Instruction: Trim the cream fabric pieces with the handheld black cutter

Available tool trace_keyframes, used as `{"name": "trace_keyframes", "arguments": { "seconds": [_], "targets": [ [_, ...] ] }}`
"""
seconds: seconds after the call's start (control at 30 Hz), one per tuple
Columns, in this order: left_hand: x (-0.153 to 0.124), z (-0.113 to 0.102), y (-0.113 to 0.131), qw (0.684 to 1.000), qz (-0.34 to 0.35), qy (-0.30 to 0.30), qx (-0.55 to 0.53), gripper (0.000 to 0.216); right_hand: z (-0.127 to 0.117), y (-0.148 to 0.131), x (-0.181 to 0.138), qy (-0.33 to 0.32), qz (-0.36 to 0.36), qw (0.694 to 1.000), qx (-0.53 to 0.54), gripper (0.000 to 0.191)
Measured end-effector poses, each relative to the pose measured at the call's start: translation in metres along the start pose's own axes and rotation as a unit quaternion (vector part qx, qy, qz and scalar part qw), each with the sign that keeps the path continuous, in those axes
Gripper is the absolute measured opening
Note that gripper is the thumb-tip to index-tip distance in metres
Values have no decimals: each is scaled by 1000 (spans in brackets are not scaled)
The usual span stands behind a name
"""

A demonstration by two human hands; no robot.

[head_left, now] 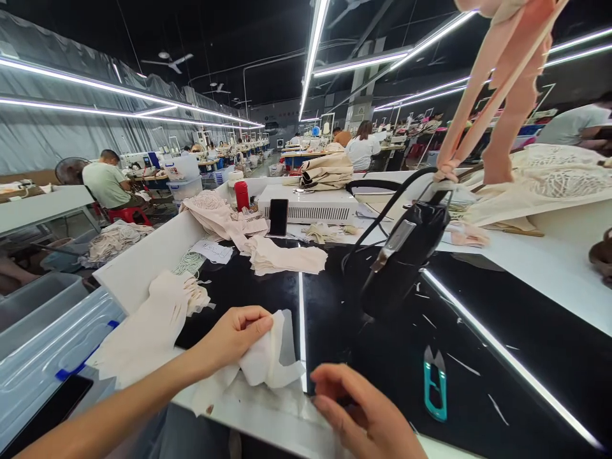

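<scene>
Left hand: the left hand (234, 335) is closed in a pinch, thumb against forefinger, gripping the fabric piece (270, 360) at its upper edge.
Fabric piece: pale cream and crumpled, at the near edge of the counter (478, 306), partly on the white border.
Right hand: the right hand (356, 411) has its fingers curled toward the palm, at the near counter edge just right of the fabric piece. Whether it grips anything cannot be told.
Counter surface: glossy black with a white rim, scattered with thread ends. Teal thread snips (435, 386) lie flat to the right of the right hand. A black corded tool (406, 252) stands tilted behind them.
Counter, left side: a cream fabric stack (143, 331) lies beside the left forearm, with a clear plastic bin (43, 344) further left.
Counter, far end: a phone (278, 217) stands upright against a white box unit (310, 204), with a red bottle (241, 194) near it.
Overhead: a peach garment (502, 95) hangs at upper right.
Room: long rows of work stations with seated people, light strips and fans on a dark ceiling.
</scene>
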State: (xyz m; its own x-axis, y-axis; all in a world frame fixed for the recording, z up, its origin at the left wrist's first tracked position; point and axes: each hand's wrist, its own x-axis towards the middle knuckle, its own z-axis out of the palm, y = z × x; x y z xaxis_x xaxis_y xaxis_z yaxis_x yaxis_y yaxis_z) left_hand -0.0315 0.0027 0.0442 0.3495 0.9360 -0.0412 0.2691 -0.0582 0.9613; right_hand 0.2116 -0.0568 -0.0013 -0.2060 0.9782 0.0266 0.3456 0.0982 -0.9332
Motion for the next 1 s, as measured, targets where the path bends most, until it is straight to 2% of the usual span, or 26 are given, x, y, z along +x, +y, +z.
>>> {"name": "trace_keyframes", "arguments": {
  "seconds": [0.03,0.1,0.17,0.2,0.27,0.33,0.4,0.63,0.77,0.87,0.97,1.0],
  "targets": [
    [0,2,1,1000,3,-7,2,47,-1,-2,5,35,3,999,31,36],
    [-1,5,5,1000,7,-25,0,48,2,-5,16,42,0,995,87,63],
    [-2,10,9,999,9,-46,-11,51,10,-7,24,3,-2,991,135,86],
    [-3,12,11,998,12,-53,-16,52,15,-8,27,-30,0,986,163,91],
    [-4,14,13,998,17,-60,-23,53,25,-11,29,-105,11,969,222,86],
    [-4,14,14,998,23,-58,-21,51,33,-12,28,-157,31,955,248,66],
    [-3,11,11,998,31,-52,-8,47,36,-11,26,-170,53,956,231,49],
    [6,13,-4,997,59,-36,36,37,29,-10,18,-178,91,972,121,31],
    [17,23,-12,998,43,-51,18,37,20,-8,17,-164,81,983,32,23],
    [24,27,-15,998,18,-54,-10,42,11,-3,16,-109,66,991,-44,27],
    [25,27,-13,998,13,-55,-29,44,5,0,11,-45,63,996,-54,24],
    [24,27,-12,998,15,-57,-29,44,4,0,9,-22,65,996,-49,29]
  ]
}}
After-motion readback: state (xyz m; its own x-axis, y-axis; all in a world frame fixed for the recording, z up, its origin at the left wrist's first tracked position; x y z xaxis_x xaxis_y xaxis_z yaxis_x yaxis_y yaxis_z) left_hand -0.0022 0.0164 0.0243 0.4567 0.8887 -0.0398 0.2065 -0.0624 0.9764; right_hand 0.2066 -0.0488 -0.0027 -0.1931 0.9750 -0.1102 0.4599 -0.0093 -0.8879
